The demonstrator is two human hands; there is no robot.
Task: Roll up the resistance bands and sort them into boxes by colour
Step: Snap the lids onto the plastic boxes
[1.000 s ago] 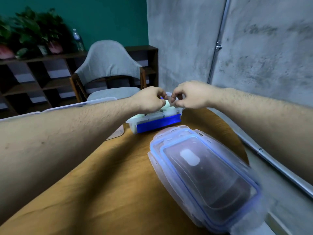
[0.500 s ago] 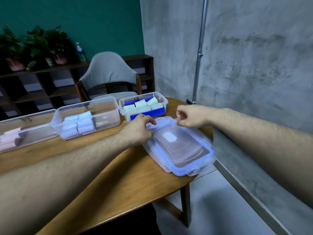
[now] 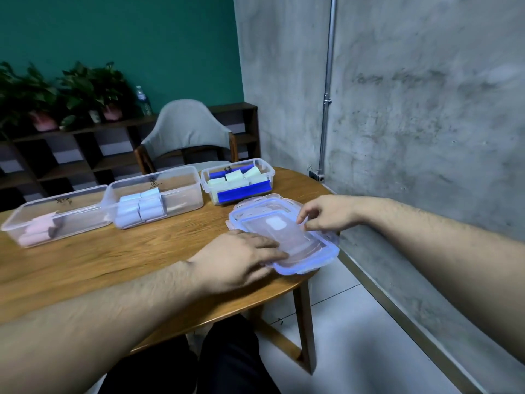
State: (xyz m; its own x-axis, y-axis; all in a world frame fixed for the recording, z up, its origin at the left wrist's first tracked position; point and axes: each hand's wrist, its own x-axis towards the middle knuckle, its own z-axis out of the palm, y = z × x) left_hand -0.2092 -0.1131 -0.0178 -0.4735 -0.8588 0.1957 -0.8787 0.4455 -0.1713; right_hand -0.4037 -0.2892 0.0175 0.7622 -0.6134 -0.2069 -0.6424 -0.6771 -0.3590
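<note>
Three clear boxes stand in a row on the wooden table point(image 3: 119, 260). The left box point(image 3: 17, 224) holds pink rolled bands point(image 3: 38, 230), the middle box point(image 3: 181, 194) holds pale blue rolls point(image 3: 140, 209), and the small right box point(image 3: 268, 173) holds pale green rolls point(image 3: 234, 176) and dark blue bands point(image 3: 244, 191). A stack of clear blue-rimmed lids point(image 3: 306, 260) lies at the table's right end. My left hand point(image 3: 241, 257) rests with straight fingers on the stack's near left edge. My right hand point(image 3: 326, 214) pinches the top lid's far right edge with curled fingers.
A grey chair point(image 3: 187, 132) stands behind the table, with a dark shelf point(image 3: 71, 155) of potted plants point(image 3: 76, 92) and a water bottle point(image 3: 141, 100) beyond it. A concrete wall point(image 3: 412, 109) runs close along the right. The table's rounded edge ends just right of the lids.
Both hands left the small box with green and blue bands and came back to the lid stack. My left hand slid to the stack's near edge; the view pulled back.
</note>
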